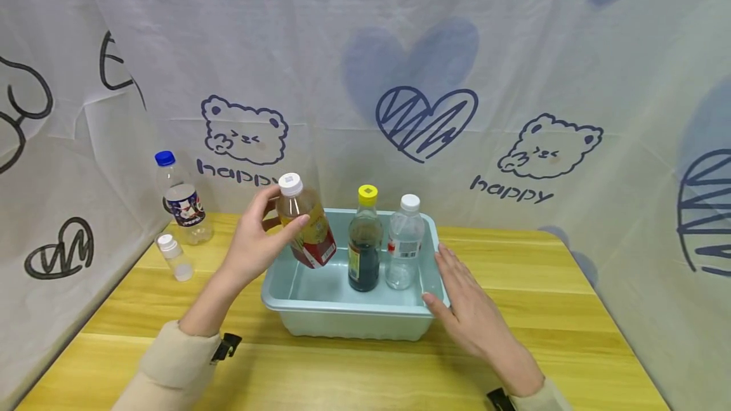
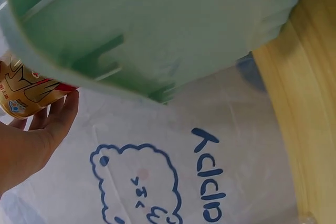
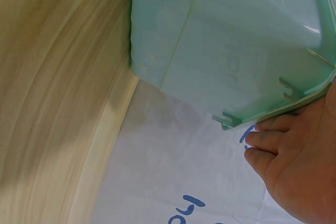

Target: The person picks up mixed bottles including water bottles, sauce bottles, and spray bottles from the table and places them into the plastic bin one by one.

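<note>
My left hand (image 1: 259,236) grips a tea bottle (image 1: 313,233) with a white cap and a red-and-yellow label, tilted over the left side of a pale green plastic bin (image 1: 354,323). In the left wrist view, fingers curl around the gold part of that bottle (image 2: 26,90). Inside the bin stand a yellow-capped bottle of dark liquid (image 1: 365,252) and a clear white-capped bottle (image 1: 405,246). With fingers extended, my right hand (image 1: 471,309) rests against the bin's right rim. The right wrist view shows those fingers (image 3: 268,140) along the rim's outside.
Left of the bin, a blue-capped Pepsi bottle (image 1: 185,205) stands at the table's back, with a small white-capped bottle (image 1: 174,259) in front of it. The wooden table (image 1: 514,284) ends at a printed cloth (image 1: 342,49) behind and on the left.
</note>
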`<state>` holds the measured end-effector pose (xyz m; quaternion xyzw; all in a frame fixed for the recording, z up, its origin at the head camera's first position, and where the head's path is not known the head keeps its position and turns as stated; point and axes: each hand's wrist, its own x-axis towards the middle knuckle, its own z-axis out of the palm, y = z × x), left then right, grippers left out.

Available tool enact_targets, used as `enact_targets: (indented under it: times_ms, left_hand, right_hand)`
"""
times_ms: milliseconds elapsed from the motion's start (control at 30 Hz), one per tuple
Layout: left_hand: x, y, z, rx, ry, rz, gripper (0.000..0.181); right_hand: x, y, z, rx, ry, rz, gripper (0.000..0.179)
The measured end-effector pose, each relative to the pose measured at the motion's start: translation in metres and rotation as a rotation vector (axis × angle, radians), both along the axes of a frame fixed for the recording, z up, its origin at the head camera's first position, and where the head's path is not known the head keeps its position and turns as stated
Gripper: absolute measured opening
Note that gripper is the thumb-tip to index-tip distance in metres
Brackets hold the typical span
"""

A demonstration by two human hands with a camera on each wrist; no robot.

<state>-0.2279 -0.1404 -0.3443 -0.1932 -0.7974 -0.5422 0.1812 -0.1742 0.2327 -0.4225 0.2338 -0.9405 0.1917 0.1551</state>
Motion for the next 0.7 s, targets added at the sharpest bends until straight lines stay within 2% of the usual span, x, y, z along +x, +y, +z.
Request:
enact_targets:
  times_ms: [267, 700]
  left_hand:
    - [-0.008, 0.009, -0.01, -0.05, -0.06, -0.026, 0.066]
    - [-0.022, 0.014, -0.027, -0.17, -0.15, -0.025, 0.069]
  right_hand:
    - [0.0, 0.0, 0.0, -0.001, -0.003, -0.001, 0.075]
    - [0.001, 0.0, 0.001, 0.0, -0.011, -0.003, 0.075]
